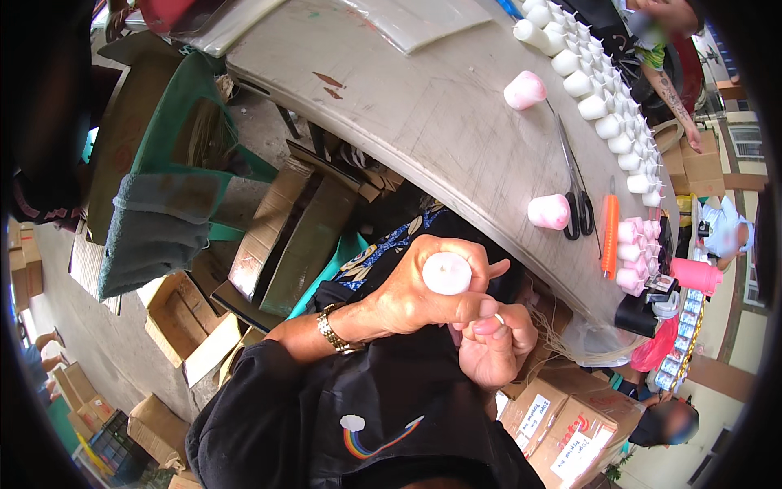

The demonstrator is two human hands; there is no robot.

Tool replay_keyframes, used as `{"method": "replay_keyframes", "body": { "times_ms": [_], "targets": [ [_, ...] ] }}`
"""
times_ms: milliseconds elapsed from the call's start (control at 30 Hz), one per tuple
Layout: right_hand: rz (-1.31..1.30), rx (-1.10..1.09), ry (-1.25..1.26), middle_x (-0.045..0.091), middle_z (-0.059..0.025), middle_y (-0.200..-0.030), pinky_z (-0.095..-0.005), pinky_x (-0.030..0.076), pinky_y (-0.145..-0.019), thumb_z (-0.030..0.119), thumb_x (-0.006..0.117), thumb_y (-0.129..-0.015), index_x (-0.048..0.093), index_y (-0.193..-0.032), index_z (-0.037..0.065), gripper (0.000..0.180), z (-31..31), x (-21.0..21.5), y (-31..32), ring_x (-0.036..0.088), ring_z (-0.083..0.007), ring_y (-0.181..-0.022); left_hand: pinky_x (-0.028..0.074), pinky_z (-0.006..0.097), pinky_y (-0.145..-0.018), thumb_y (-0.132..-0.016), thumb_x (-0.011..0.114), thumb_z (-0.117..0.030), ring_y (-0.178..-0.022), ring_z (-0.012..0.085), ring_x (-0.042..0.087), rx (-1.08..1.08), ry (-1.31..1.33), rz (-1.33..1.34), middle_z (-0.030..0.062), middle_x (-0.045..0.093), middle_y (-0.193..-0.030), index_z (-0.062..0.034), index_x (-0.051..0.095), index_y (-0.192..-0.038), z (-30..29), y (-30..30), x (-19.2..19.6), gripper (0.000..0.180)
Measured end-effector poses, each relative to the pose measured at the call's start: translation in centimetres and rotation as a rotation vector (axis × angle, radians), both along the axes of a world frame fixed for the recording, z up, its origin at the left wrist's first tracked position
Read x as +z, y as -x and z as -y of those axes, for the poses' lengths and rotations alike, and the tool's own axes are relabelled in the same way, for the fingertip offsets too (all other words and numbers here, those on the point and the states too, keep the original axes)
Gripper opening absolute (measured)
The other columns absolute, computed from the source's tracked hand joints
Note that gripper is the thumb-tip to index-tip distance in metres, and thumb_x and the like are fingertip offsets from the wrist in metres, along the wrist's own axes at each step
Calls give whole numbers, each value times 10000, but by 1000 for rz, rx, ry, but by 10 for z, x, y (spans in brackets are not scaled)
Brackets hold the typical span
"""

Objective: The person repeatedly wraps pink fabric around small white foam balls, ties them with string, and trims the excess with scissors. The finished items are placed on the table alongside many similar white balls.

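Observation:
My left hand [415, 285], with a gold watch at the wrist, is closed around a pale pink candle [446, 273]. Its round end faces up. Right beside it, my right hand [494, 346] is closed in a pinch at the tip of the left fingers. A small whitish end, perhaps a wick, shows between the fingertips; I cannot make it out fully. On the table [423, 106] lie two pink-and-white candles [548, 211], one next to black-handled scissors [579, 213]. An orange tool [610, 236] lies to the right of the scissors.
White candles [607, 126] with wicks stand in long rows along the far table side. Several pink candles [637, 253] are grouped at the right, near a pink cylinder [696, 275]. Cardboard boxes [570, 424] and a green chair [163, 179] surround me. Other people are beyond the table.

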State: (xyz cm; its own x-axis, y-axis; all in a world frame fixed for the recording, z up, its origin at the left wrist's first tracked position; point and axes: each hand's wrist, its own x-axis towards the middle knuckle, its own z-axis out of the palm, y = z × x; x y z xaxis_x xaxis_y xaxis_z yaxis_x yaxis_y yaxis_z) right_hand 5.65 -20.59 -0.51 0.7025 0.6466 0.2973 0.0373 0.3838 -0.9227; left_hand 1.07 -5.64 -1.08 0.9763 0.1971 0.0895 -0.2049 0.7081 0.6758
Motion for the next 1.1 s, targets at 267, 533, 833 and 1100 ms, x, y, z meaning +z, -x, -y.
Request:
{"method": "replay_keyframes", "body": {
  "times_ms": [267,533,833,1100],
  "targets": [
    [-107,18,36,640,-176,-847,-258,468,-592,40,494,-975,589,-1010,-50,136,7,-3,6,616,-205,-713,443,374,-1052,-733,669,-25,-556,67,540,-110,47,-37,-7,544,-573,-44,564,-665,-5,4,-2,126],
    [-143,78,129,662,-189,-989,-258,439,-565,37,541,-963,637,-1006,-28,124,3,1,1,544,-121,-649,523,259,-690,-743,723,-86,-496,75,523,-282,38,-203,20,551,-550,-47,544,-630,-22,5,8,215],
    [461,-304,1097,625,-151,-1060,-345,511,-814,127,692,-839,665,-1012,-3,218,54,-40,-26,639,-302,-955,484,503,-987,-730,791,-199,-535,95,519,610,-413,-216,11,526,-597,-47,568,-679,-65,39,8,274],
    [805,-305,1155,624,-109,-1015,-419,463,-785,156,705,-796,664,-928,43,179,78,-81,-5,595,-319,-903,491,398,-943,-712,780,-203,-639,83,523,313,-721,-531,13,536,-652,-27,627,-719,-38,38,-6,233]
  ]
}}
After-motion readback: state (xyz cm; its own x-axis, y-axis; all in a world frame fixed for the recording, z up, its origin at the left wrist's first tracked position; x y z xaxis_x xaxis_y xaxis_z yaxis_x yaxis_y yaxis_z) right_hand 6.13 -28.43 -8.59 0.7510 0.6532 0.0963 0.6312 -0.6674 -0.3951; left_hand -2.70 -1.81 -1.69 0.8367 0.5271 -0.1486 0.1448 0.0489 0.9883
